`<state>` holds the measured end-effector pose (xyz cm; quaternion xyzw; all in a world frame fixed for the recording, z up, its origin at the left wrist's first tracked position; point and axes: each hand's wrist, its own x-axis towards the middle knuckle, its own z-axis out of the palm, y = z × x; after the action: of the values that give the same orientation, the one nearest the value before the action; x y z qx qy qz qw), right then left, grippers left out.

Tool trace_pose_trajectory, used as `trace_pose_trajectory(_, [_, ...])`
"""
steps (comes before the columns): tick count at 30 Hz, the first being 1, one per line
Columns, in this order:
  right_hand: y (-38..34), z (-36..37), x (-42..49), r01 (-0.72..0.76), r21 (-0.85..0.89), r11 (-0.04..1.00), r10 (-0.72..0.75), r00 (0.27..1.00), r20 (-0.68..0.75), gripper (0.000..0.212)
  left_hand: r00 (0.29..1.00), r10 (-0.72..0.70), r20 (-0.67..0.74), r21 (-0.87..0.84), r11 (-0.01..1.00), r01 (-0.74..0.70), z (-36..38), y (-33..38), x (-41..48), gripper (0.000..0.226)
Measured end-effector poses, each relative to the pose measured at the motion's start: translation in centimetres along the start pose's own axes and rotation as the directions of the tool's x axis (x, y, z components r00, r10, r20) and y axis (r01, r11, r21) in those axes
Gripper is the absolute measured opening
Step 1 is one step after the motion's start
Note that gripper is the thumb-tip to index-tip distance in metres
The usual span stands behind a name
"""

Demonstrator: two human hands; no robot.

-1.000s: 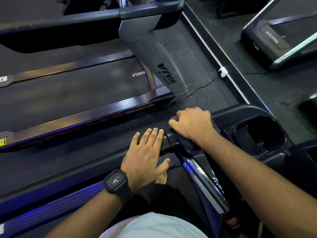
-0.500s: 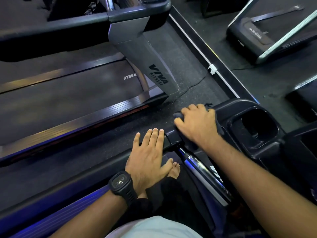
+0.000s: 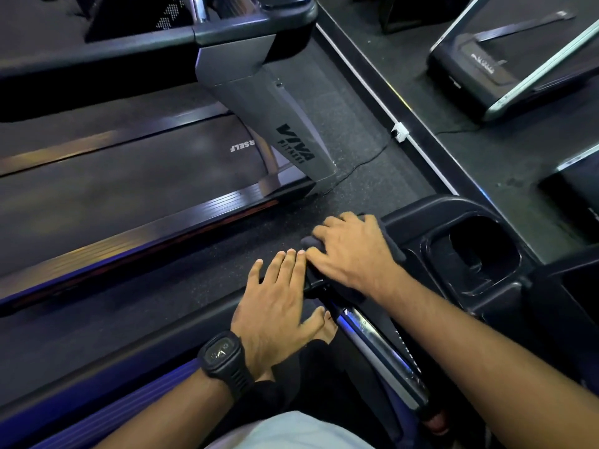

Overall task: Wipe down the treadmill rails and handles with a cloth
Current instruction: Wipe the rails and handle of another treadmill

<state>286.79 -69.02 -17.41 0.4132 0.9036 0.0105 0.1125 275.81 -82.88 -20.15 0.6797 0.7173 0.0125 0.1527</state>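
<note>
The right grip (image 3: 353, 251) curls over a soft dark cloth (image 3: 311, 243), bunched on the matte black top of the handrail (image 3: 379, 346) (glossy and silver-edged lower down), beside a moulded cup holder (image 3: 436, 254). Most of the cloth is hidden. The left grip (image 3: 275, 306) lies flat, fingers straight, holding nothing; what is beneath it is unclear.

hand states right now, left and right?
Left hand: open, fingers straight, flat on the black rail.
Right hand: fingers curled over the dark cloth, pressing it on the handle end.
</note>
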Motion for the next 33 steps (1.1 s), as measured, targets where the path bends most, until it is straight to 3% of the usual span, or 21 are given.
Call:
trace_pose_trajectory(2, [0.5, -0.4, 1.8, 0.036, 0.069, 0.997, -0.042, 0.994, 0.098, 0.045, 1.000, 0.006, 0.002, -0.001, 1.000, -0.006, 0.0, 0.0, 0.2, 0.092])
trace_pose_trajectory(5, [1.7, -1.0, 3.7, -0.161, 0.033, 0.986, 0.147, 0.955, 0.258, 0.050, 1.000, 0.014, 0.012, -0.008, 1.000, -0.014, 0.0, 0.0, 0.4, 0.092])
trace_pose_trajectory(8, [1.9, 0.3, 1.5, -0.265, -0.022, 0.964, 0.266, 0.963, 0.045, 0.049, 1.000, 0.002, 0.010, 0.000, 1.000, -0.002, -0.1, 0.2, 0.5, 0.091])
trace_pose_trajectory(10, [1.1, 0.8, -0.4, -0.172, -0.041, 0.984, 0.168, 0.982, -0.084, 0.047, 1.000, 0.006, 0.020, 0.016, 1.000, -0.006, -0.1, 0.3, 0.6, 0.091])
trace_pose_trajectory(11, [0.9, 0.9, -0.7, -0.099, -0.029, 0.995, 0.096, 0.992, -0.081, 0.046, 1.000, 0.009, 0.023, 0.020, 1.000, -0.010, 0.0, 0.3, 0.7, 0.091])
trace_pose_trajectory(14, [1.7, -0.2, 1.7, 0.001, 0.045, 0.999, -0.006, 0.995, 0.100, 0.049, 1.000, 0.016, 0.004, 0.018, 1.000, -0.016, 0.1, 0.3, 1.1, 0.091])
trace_pose_trajectory(17, [3.1, -0.7, 4.0, -0.154, 0.017, 0.988, 0.143, 0.948, 0.283, 0.055, 0.999, 0.033, 0.016, 0.029, 0.999, -0.033, -0.1, 0.7, 1.5, 0.091])
trace_pose_trajectory(20, [3.1, 0.1, 2.3, -0.235, -0.065, 0.970, 0.240, 0.966, 0.094, 0.053, 0.999, 0.033, 0.020, 0.019, 0.999, -0.033, -0.3, 1.1, 1.7, 0.090])
trace_pose_trajectory(22, [2.1, 0.5, 0.4, -0.168, -0.095, 0.981, 0.168, 0.986, -0.010, 0.047, 1.000, 0.027, 0.014, 0.014, 1.000, -0.028, -0.4, 1.2, 1.6, 0.090])
trace_pose_trajectory(25, [1.9, -0.2, 1.7, -0.060, -0.004, 0.998, 0.060, 0.994, 0.097, 0.046, 1.000, 0.029, -0.001, 0.006, 1.000, -0.029, -0.3, 1.0, 1.9, 0.090])
trace_pose_trajectory(28, [2.9, -0.9, 4.1, -0.221, 0.021, 0.975, 0.207, 0.940, 0.272, 0.052, 0.999, 0.053, -0.003, -0.009, 0.999, -0.053, -0.2, 1.0, 2.2, 0.089])
trace_pose_trajectory(31, [3.2, 0.5, 2.3, -0.350, -0.008, 0.937, 0.349, 0.934, 0.068, 0.051, 0.997, 0.071, 0.023, 0.001, 0.997, -0.071, -0.3, 1.2, 2.4, 0.089])
trace_pose_trajectory(33, [2.6, 1.3, 0.2, -0.304, -0.017, 0.953, 0.302, 0.950, -0.075, 0.049, 0.997, 0.067, 0.026, 0.016, 0.998, -0.068, -0.3, 1.3, 2.6, 0.089])
